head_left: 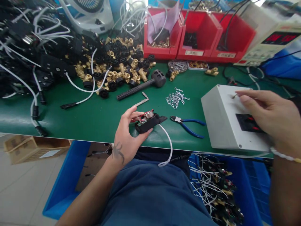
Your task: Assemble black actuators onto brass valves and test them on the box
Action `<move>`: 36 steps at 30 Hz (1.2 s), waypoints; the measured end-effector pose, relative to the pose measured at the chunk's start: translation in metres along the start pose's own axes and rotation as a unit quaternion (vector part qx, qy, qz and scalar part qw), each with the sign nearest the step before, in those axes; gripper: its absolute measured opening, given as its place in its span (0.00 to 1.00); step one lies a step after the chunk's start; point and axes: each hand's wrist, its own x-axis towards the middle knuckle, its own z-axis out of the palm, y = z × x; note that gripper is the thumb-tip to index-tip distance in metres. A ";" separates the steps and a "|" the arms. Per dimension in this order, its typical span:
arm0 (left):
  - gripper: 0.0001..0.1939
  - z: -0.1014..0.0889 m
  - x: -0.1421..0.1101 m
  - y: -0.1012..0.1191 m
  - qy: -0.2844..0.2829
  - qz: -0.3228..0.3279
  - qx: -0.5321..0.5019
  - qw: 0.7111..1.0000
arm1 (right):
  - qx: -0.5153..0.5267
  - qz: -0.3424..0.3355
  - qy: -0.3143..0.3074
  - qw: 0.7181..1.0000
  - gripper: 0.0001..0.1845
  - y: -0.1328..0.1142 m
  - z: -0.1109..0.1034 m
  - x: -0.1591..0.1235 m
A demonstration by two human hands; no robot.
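My left hand [125, 135] is closed around a small black valve assembly [149, 121] with a metal cap, red wires and a white cable [167, 144] that hangs over the table edge. My right hand [270, 114] hovers over a white box [222, 119] with a black switch panel [249, 123]; its fingers are pressed together near a small metal toggle [234, 95] on the box top. Blue-handled pliers [188, 124] lie between the two hands on the green table [94, 116].
A pile of brass fittings and black caps [117, 70] fills the back left beside tangled cabled parts [28, 56]. A black mallet [143, 84], an L-shaped key [143, 99] and wire clips [176, 98] lie mid-table. Red bins [199, 34] and a power supply [272, 37] stand behind. Blue crates [235, 188] sit below.
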 end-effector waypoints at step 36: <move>0.13 -0.018 -0.012 0.059 -0.178 0.124 -0.089 0.972 | 0.709 0.098 -0.325 0.618 0.42 -0.090 0.054 -0.157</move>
